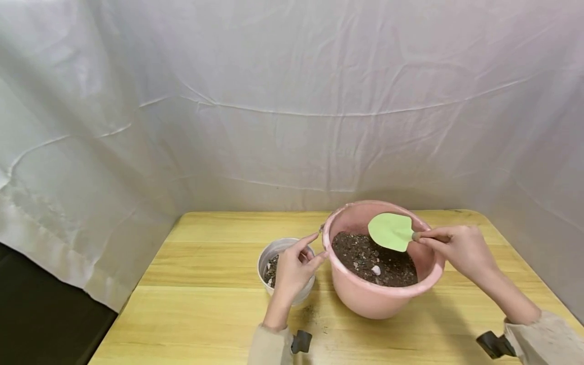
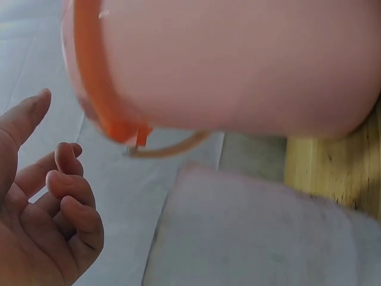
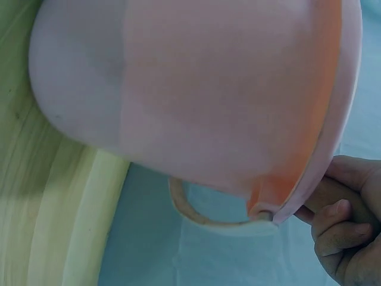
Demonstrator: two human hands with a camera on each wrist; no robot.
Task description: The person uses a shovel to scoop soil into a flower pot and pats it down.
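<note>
Scooping step: our right hand fingers grasp the green trowel over the soil in the pink basin. Left hand, fingers released, touches the basin rim above the white pot. Next, we judge: dig in.

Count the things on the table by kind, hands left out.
Pink basin with soil: 1
White pot with soil: 1
Green trowel: 1
Total: 3
</note>
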